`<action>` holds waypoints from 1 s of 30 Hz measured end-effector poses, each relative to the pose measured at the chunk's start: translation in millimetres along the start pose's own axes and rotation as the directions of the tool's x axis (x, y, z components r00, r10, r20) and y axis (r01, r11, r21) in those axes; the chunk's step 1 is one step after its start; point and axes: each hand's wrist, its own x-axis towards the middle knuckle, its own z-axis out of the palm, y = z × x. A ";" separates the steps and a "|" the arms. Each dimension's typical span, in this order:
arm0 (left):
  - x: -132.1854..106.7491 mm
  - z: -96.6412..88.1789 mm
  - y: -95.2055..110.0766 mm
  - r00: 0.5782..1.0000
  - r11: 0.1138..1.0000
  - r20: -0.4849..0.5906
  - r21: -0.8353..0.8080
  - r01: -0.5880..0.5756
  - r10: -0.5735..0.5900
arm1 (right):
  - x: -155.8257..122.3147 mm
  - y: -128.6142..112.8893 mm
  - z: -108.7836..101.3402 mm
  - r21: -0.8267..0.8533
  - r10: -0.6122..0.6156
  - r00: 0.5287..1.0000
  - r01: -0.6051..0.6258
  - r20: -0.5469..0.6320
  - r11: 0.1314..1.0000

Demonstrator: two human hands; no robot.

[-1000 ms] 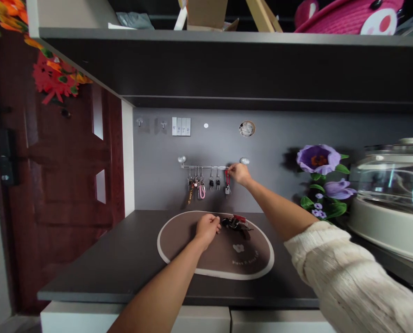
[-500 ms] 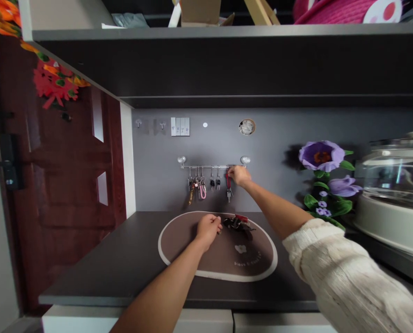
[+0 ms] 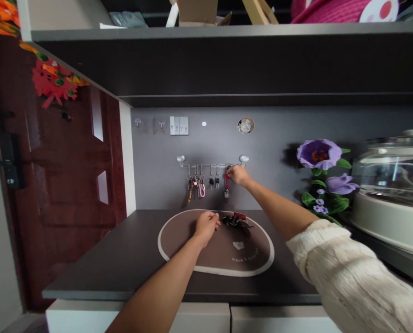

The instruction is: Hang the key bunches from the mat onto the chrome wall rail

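My right hand [image 3: 238,175] pinches the top of a red loop with keys [image 3: 226,187] dangling below it, close to the right end of a wall-mounted hook rail [image 3: 206,165]. My fingers partly hide whether the loop touches a hook. Several key sets hang from the rail to the left, among them a pink carabiner [image 3: 201,188] and a brown strap [image 3: 190,192]. Low over the brown oval mat [image 3: 178,249], my left hand [image 3: 207,226] has its fingers curled together; what they hold, if anything, I cannot make out. A dark bundle with a red piece [image 3: 236,221] lies on the mat beside it.
Purple fabric flowers [image 3: 319,155] and a clear-lidded appliance [image 3: 390,199] stand on the right. A dark shelf [image 3: 227,64] juts out overhead. The reddish-brown door [image 3: 64,185] is at the left. White switches [image 3: 179,126] and a round hole [image 3: 246,125] are on the wall.
The keys below my right hand have swung and turned slightly. Both hands stay in nearly the same places, and the view has shifted a little.
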 end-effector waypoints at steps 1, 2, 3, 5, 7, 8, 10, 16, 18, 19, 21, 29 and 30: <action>-0.1 -0.3 0.6 1.000 1.000 -0.001 -0.002 -0.004 0.004 | -1.1 -0.9 -1.5 -0.004 0.000 1.000 0.000 -0.008 1.000; 0.0 -0.7 1.0 1.000 1.000 -0.003 -0.004 -0.012 0.012 | -2.5 -2.1 -3.1 -0.004 0.004 1.000 -0.004 -0.021 1.000; 0.4 -1.1 1.1 1.000 1.000 -0.007 -0.006 -0.024 0.024 | -4.1 -3.6 -4.9 0.004 0.009 0.999 -0.009 -0.039 1.000; 1.7 -2.1 0.6 0.999 0.999 -0.017 -0.007 -0.046 0.046 | -8.2 -6.8 -8.4 0.044 0.023 0.997 -0.019 -0.080 0.999; 3.3 -3.1 -0.6 0.998 0.998 -0.025 0.000 -0.065 0.065 | -13.2 -9.8 -11.4 0.110 0.041 0.994 -0.029 -0.102 0.994; 3.9 -3.6 -1.2 0.997 0.997 -0.030 0.008 -0.072 0.072 | -16.1 -11.1 -12.4 0.147 0.050 0.993 -0.034 -0.106 0.989; 4.8 -4.8 -1.9 0.995 0.995 -0.038 0.027 -0.091 0.092 | -23.2 -13.4 -13.4 0.220 0.072 0.992 -0.048 -0.102 0.974; 8.1 -9.3 -4.0 0.984 0.984 -0.091 0.109 -0.141 0.151 | -57.9 -17.8 -6.2 0.428 0.091 0.993 -0.051 -0.072 0.902; 9.8 -10.6 -5.4 0.983 0.980 -0.103 0.145 -0.134 0.150 | -73.0 -19.0 0.6 0.465 0.111 0.992 -0.074 -0.053 0.882; 10.6 -11.1 -6.0 0.983 0.978 -0.105 0.158 -0.132 0.150 | -80.7 -19.7 4.8 0.476 0.125 0.991 -0.093 -0.037 0.874; 11.6 -11.8 -7.1 0.982 0.974 -0.104 0.178 -0.137 0.157 | -96.4 -21.2 14.8 0.489 0.149 0.989 -0.129 -0.002 0.863; 12.7 -13.9 -9.3 0.983 0.965 -0.090 0.222 -0.139 0.162 | -141.8 -22.3 45.1 0.239 0.090 0.989 -0.115 0.113 0.964; 12.8 -14.2 -9.3 0.984 0.965 -0.082 0.223 -0.137 0.159 | -144.3 -21.6 45.9 0.177 0.069 0.989 -0.091 0.130 0.980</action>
